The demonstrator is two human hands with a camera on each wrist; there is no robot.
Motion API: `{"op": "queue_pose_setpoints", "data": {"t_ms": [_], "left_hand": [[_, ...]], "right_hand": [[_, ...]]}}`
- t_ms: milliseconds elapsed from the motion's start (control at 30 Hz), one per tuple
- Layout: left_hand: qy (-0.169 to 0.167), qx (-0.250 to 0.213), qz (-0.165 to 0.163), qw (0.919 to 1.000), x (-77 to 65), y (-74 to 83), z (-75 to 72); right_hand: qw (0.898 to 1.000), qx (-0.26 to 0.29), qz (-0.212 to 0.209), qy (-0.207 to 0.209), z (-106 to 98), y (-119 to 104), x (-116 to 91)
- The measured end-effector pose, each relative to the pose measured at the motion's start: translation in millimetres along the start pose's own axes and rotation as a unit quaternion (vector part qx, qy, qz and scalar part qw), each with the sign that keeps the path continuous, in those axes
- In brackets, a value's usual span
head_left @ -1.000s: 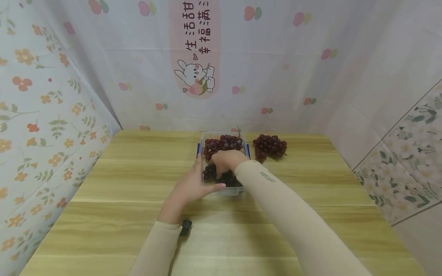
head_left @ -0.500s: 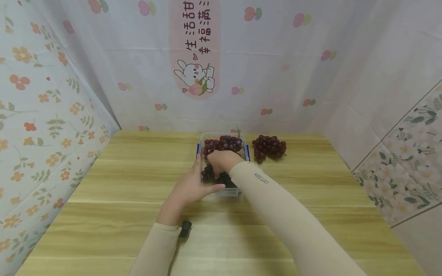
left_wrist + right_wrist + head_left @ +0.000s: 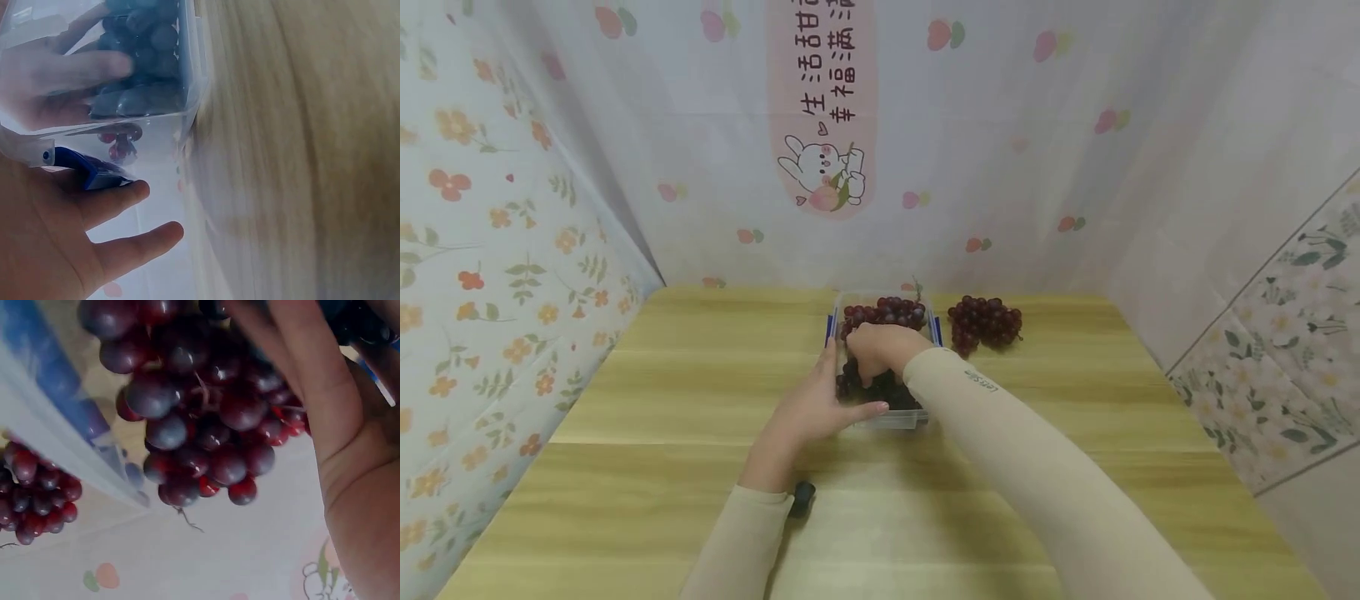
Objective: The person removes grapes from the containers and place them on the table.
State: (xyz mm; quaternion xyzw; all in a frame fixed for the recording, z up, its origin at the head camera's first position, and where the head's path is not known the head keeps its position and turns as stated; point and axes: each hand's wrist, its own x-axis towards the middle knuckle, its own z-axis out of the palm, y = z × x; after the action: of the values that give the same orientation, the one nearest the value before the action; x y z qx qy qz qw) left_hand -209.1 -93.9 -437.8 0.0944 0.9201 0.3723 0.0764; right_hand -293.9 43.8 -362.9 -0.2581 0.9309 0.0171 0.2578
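Observation:
A clear plastic box (image 3: 886, 419) with blue side latches stands on the table. Inside, a bunch of red grapes (image 3: 887, 312) fills the far part and a bunch of dark grapes (image 3: 895, 394) lies nearer me. My left hand (image 3: 808, 406) rests on the box's left side with straight fingers, thumb along the front rim; in the left wrist view, a finger touches the blue latch (image 3: 103, 177). My right hand (image 3: 880, 350) reaches down into the box and grips the dark grapes; its fingers (image 3: 94, 70) show blurred through the wall.
Another bunch of red grapes (image 3: 985, 322) lies on the wooden table (image 3: 700, 367) just right of the box. A printed curtain (image 3: 1000, 150) hangs behind the table, with patterned cloth at both sides. A dark strap piece (image 3: 802, 499) sits by my left wrist.
My right hand has shifted slightly left and lower over the dark grapes in the box. My left hand stays at the box's side.

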Motion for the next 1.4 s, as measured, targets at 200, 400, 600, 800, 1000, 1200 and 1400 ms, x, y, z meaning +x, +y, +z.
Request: {"op": "queue_pose_setpoints", "data": {"t_ms": [200,400,600,800,1000,1200,1400], "left_hand": [[0.005,0.003,0.0,1.0,-3.8,-2.9,0.3],[0.002,0.0,0.004,1.0,-0.3,-0.3,1.7],[-0.001,0.002,0.002,1.0,-0.3,-0.3,0.5],[0.0,0.006,-0.002,1.0,-1.9,-1.2,-0.3],[-0.004,0.018,-0.009,0.9998,-0.8,0.5,1.0],[-0.007,0.029,-0.008,0.9995,1.0,0.8,1.1],[-0.019,0.032,-0.008,0.9993,2.4,0.5,-0.1]], "right_hand": [[0.998,-0.002,-0.049,0.028,-5.0,-2.9,-0.8],[0.998,0.009,-0.054,0.041,-12.4,7.0,-7.7],[0.997,0.012,-0.064,0.048,-29.5,14.4,-19.1],[0.997,-0.013,-0.052,0.064,-42.4,19.3,-33.9],[0.992,-0.084,-0.061,0.071,-58.2,15.1,-51.0],[0.983,-0.144,-0.074,0.092,-76.7,2.9,-69.6],[0.968,-0.21,-0.085,0.108,-89.5,-8.7,-88.4]]}}
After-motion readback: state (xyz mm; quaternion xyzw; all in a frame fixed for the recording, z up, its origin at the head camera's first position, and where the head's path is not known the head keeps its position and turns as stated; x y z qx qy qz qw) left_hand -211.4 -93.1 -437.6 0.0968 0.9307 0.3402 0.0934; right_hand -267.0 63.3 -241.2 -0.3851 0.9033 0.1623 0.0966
